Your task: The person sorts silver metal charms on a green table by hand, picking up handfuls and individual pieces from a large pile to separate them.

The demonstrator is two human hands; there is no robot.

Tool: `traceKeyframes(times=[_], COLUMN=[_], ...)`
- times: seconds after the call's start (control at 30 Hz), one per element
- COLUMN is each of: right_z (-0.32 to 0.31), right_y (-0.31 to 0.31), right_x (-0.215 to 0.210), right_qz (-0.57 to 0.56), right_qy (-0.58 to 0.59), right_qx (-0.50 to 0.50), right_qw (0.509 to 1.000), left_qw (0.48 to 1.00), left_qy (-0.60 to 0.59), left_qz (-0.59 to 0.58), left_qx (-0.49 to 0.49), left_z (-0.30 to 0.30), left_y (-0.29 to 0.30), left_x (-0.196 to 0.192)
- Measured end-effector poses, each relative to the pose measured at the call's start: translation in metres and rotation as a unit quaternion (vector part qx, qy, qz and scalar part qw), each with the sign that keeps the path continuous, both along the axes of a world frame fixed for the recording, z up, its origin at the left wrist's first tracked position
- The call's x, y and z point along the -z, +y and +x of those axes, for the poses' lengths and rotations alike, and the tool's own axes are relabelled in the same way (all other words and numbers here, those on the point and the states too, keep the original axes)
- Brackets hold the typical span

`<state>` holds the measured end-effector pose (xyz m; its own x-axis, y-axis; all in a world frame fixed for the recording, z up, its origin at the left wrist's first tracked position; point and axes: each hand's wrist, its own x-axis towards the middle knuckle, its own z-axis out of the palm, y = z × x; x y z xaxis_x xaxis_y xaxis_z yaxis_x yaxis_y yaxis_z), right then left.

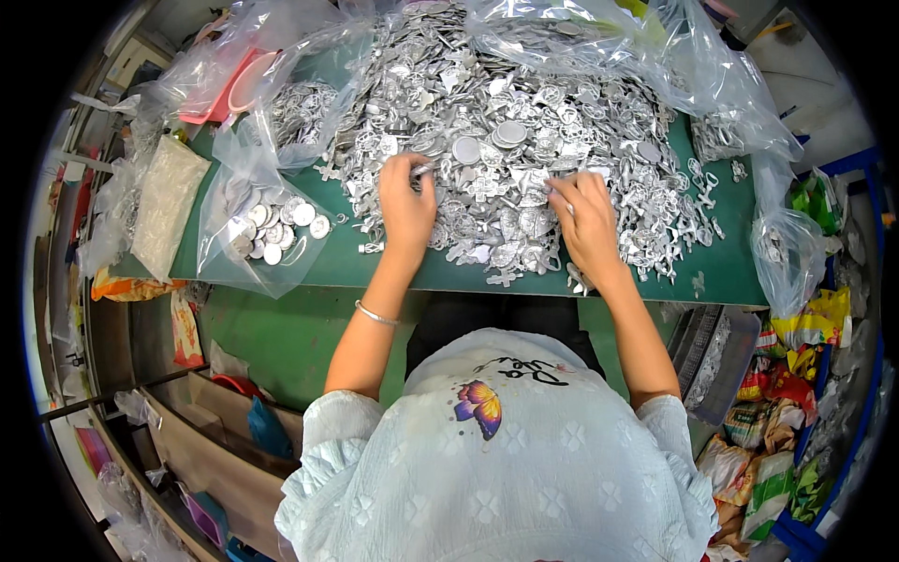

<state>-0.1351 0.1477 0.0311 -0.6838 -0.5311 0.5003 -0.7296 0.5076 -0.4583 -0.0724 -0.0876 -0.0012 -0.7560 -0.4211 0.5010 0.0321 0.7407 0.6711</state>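
A large heap of silver metal charms covers the middle of the green table. Crosses, round discs and ring-like pieces show among them. My left hand rests at the heap's left part, fingers curled around a few silver pieces whose exact kind I cannot make out. At the right of the heap, my right hand pinches a small silver charm between thumb and fingers. Left of my left hand, a clear plastic bag lies with several round silver discs in it.
Farther left lies a bag of small pale pieces, with a pink tray behind it. Clear plastic sheeting drapes over the heap's far side. Below the table's right end stands a grey crate, beside a blue rack of colourful bags.
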Motion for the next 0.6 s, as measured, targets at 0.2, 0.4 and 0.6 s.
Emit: traceKeyframes(times=[0.2, 0.4, 0.6], right_z=[-0.016, -0.004, -0.003], right_y=[-0.033, -0.010, 0.024], right_x=[0.028, 0.026, 0.024], right_qz=[0.121, 0.162, 0.193], right_qy=[0.070, 0.053, 0.088], right_qx=[-0.088, -0.117, -0.154], right_qw=[0.986, 0.978, 0.965], left_qw=[0.990, 0.960, 0.928], left_qy=[0.017, -0.094, -0.165], left_qz=[-0.124, -0.194, -0.284], left_qx=[-0.057, 0.181, 0.176], left_z=[0.001, 0.015, 0.018], left_y=[0.006, 0.029, 0.036], left_x=[-0.004, -0.008, -0.011])
